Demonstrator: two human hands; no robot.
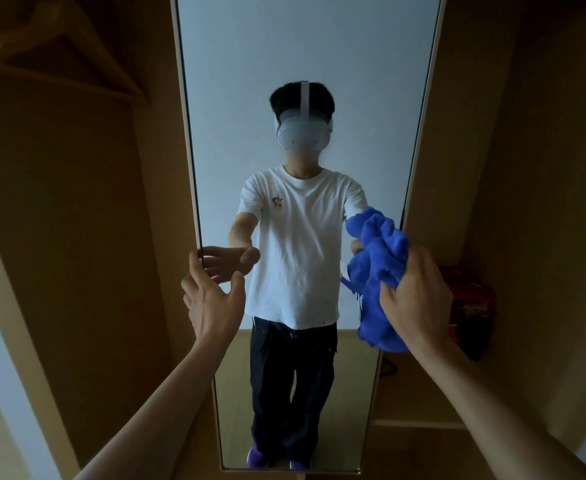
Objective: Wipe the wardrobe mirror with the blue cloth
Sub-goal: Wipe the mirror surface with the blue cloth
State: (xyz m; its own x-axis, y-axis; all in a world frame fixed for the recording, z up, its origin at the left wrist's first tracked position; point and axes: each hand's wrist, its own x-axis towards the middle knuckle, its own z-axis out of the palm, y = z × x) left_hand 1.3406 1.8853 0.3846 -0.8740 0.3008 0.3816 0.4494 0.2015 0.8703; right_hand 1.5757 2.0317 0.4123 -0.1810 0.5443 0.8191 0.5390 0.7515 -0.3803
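Probably a bedroom: wooden wardrobe (77, 209), full-length mirror (284, 46), coat hanger (63, 35).

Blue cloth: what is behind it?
The blue cloth, bunched in the right hand, covers part of the mirror near its right edge. Whether it touches the glass is hidden.

The mirror (305, 46) is smooth, glossy glass in a thin, pale, matt frame (189, 168). At the mirror's right edge, the blue cloth (378, 271) is soft, fuzzy fabric, bunched in folds. The wardrobe panels (77, 202) flanking the mirror look like matt light wood. Left of the mirror's top is 1 wooden hanger (59, 36); to the mirror's right is 1 glossy red box (471, 306).
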